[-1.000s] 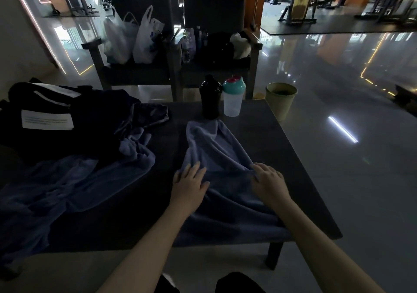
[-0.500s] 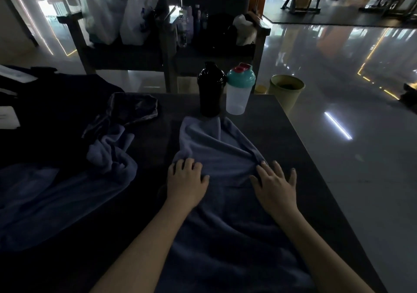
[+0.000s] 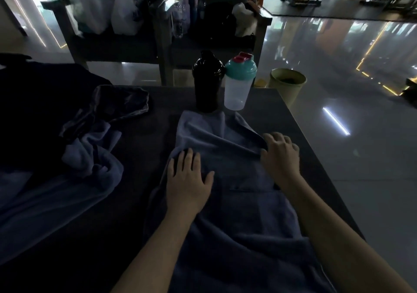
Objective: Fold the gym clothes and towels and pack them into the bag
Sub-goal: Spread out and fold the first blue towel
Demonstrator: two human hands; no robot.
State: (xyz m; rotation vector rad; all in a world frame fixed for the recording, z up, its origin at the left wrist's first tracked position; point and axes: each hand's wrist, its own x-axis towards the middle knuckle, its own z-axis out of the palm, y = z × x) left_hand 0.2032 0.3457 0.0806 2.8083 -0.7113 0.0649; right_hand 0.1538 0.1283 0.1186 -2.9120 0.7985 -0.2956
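A blue-grey towel (image 3: 237, 202) lies lengthwise on the dark table (image 3: 300, 134), creased at its far end. My left hand (image 3: 187, 177) rests flat on its left part, fingers straight. At the towel's right edge my right hand (image 3: 281, 155) has its fingers curled on a raised fold. A second blue towel (image 3: 56, 193) lies crumpled at the left. Beside it is a dark garment (image 3: 117, 102). The black bag (image 3: 36, 103) sits at the far left.
A black shaker bottle (image 3: 206, 82) and a clear one with a teal lid (image 3: 239, 85) stand just beyond the towel. A green bin (image 3: 287, 85) is on the floor past the table's right corner. Chairs with plastic bags (image 3: 110, 3) stand behind.
My right hand has moved outward to the towel's right edge and curled on a fold. My left hand stays pressed on the towel. The view has come closer to the table.
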